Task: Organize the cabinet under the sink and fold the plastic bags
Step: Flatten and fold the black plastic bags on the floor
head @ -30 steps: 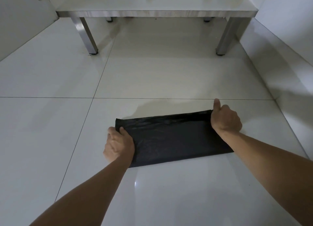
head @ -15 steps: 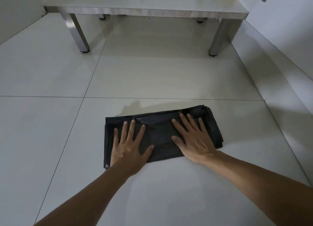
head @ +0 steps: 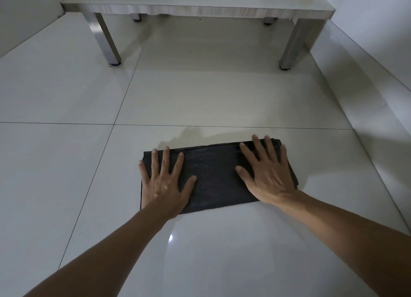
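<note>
Both hands [head: 165, 185] [head: 268, 176] flat on folded black bag [head: 215, 176], bare floor [head: 200, 96] ahead.

Items on the low table [head: 200, 1] cut by the top edge; bag corners under each hand [head: 163, 185].

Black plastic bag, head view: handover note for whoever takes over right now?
Left hand: flat, fingers spread, pressing the left end of the black plastic bag.
Right hand: flat, fingers spread, pressing the bag's right end.
Bag: lies on the white tiled floor as a flattened rectangle, in front of the metal-legged shelf.
Done: bag folded at least once and flattened.
Left: probably further folds to make it compact, then storing it. No other bags in view; items on the shelf are cut off at the top edge.
</note>
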Tool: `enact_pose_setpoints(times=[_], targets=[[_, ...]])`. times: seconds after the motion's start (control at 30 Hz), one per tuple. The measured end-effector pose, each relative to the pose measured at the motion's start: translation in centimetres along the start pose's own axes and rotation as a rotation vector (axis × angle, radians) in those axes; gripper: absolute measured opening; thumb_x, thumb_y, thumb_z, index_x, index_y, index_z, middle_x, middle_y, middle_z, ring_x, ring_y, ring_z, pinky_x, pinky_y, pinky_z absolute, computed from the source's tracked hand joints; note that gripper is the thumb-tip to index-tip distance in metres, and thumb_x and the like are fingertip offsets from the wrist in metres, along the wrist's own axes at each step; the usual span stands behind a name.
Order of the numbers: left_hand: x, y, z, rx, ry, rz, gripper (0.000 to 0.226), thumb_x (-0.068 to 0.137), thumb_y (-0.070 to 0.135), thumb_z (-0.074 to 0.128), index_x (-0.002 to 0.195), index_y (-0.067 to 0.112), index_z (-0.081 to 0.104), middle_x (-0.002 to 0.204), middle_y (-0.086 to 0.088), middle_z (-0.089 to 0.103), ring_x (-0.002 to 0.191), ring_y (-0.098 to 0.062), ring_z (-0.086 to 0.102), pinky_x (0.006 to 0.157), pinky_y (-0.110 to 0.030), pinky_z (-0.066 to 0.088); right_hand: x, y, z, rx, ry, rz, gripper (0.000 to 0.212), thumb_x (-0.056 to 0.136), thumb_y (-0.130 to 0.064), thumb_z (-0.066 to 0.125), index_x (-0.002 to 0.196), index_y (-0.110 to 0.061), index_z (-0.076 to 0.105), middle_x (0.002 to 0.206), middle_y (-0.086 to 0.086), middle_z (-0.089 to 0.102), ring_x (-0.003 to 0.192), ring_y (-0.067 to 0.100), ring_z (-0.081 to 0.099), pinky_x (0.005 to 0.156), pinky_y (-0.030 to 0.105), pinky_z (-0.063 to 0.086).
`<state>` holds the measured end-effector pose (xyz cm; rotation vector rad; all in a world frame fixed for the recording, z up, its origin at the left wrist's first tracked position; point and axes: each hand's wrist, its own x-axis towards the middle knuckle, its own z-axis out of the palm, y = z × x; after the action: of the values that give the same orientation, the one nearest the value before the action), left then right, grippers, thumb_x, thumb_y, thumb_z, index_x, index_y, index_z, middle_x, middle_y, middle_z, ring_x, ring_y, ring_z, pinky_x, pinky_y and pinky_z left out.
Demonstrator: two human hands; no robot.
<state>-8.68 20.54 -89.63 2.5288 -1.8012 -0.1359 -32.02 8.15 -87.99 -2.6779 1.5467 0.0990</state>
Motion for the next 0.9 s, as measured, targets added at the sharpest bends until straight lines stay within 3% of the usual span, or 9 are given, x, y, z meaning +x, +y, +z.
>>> enact_pose_setpoints(times=[0.07,0.13,0.2,0.3,0.5,0.6,0.7,0.8,0.9], targets=[[0.4,-0.6,0.2,-0.023,-0.028,-0.064,0.085,0.083,0.074,-0.004,0.155,0.03,0.004,0.163,-0.008,-0.004,0.148,-0.035,-0.007,0.117,-0.057,-0.001,1.1,0.5,0.3,0.082,-0.094,0.072,0.077,0.087,-0.072,0.003,0.156,-0.036,0.005,0.165,0.001,-0.005,0.151,0.029,-0.005,0.119,0.058,0.001],[0.6,-1.3,0.4,-0.107,-0.037,-0.159,0.088,0.081,0.076,-0.002,0.155,0.027,0.002,0.162,-0.009,-0.006,0.148,-0.035,-0.006,0.119,-0.054,0.0,1.7,1.1,0.6,0.143,-0.131,0.189,0.076,0.09,-0.071,0.008,0.156,-0.033,0.002,0.165,0.002,-0.006,0.151,0.028,-0.006,0.119,0.057,0.004],[0.6,-1.6,0.0,-0.249,-0.012,-0.265,0.088,0.087,0.074,0.018,0.155,0.019,0.005,0.162,-0.013,-0.003,0.148,-0.035,0.0,0.12,-0.05,0.004,1.7,1.2,0.5,0.195,-0.059,0.291,0.076,0.094,-0.067,0.021,0.156,-0.025,0.008,0.165,0.008,0.001,0.15,0.031,0.003,0.119,0.054,0.012],[1.0,-0.9,-1.7,-0.491,0.11,-0.499,0.072,0.09,0.044,0.056,0.145,0.008,0.026,0.152,-0.015,0.026,0.135,-0.036,0.025,0.11,-0.049,0.025,1.7,0.8,-0.7,0.298,0.031,0.507,0.072,0.095,-0.054,0.044,0.15,-0.013,0.023,0.156,0.015,0.026,0.14,0.037,0.026,0.109,0.051,0.027],[3.0,-1.0,-2.2,-0.708,0.037,-0.621,0.049,0.088,0.015,0.054,0.133,0.006,0.038,0.135,-0.013,0.044,0.122,-0.034,0.032,0.101,-0.054,0.039,1.4,-0.1,-1.7,0.285,-0.067,0.486,0.056,0.097,-0.028,0.049,0.144,-0.004,0.03,0.146,0.019,0.036,0.13,0.039,0.034,0.1,0.048,0.036],[3.1,-1.1,-2.9,-0.564,-0.028,-0.559,0.066,0.085,0.022,0.063,0.14,0.011,0.029,0.144,-0.012,0.033,0.128,-0.036,0.029,0.104,-0.052,0.035,1.7,0.4,-2.9,0.171,-0.095,0.444,0.064,0.089,-0.032,0.057,0.142,-0.008,0.031,0.152,0.017,0.025,0.136,0.038,0.027,0.104,0.048,0.032],[4.6,-1.8,-4.1,-0.318,-0.192,-0.267,0.076,0.085,0.034,0.067,0.146,0.017,0.025,0.154,-0.01,0.019,0.139,-0.036,0.019,0.109,-0.05,0.026,3.9,1.5,-4.8,0.108,-0.236,0.228,0.083,0.082,-0.027,0.064,0.152,-0.023,0.02,0.162,0.005,0.013,0.147,0.032,0.012,0.113,0.052,0.021],[6.3,-2.5,-5.6,-0.165,-0.345,-0.048,0.067,0.084,0.031,0.069,0.142,0.017,0.038,0.145,-0.008,0.034,0.133,-0.031,0.029,0.107,-0.046,0.029,6.1,1.9,-6.0,0.07,-0.435,0.047,0.077,0.083,-0.029,0.069,0.149,-0.033,0.029,0.149,0.001,0.036,0.136,0.027,0.034,0.108,0.048,0.027],[7.3,-2.6,-6.6,0.013,-0.402,0.043,0.066,0.078,0.032,0.077,0.133,0.019,0.043,0.131,-0.008,0.045,0.124,-0.029,0.037,0.101,-0.041,0.034,7.0,2.0,-6.7,0.014,-0.523,0.025,0.058,0.078,-0.035,0.078,0.128,-0.031,0.048,0.122,-0.004,0.053,0.11,0.02,0.049,0.097,0.042,0.036]])
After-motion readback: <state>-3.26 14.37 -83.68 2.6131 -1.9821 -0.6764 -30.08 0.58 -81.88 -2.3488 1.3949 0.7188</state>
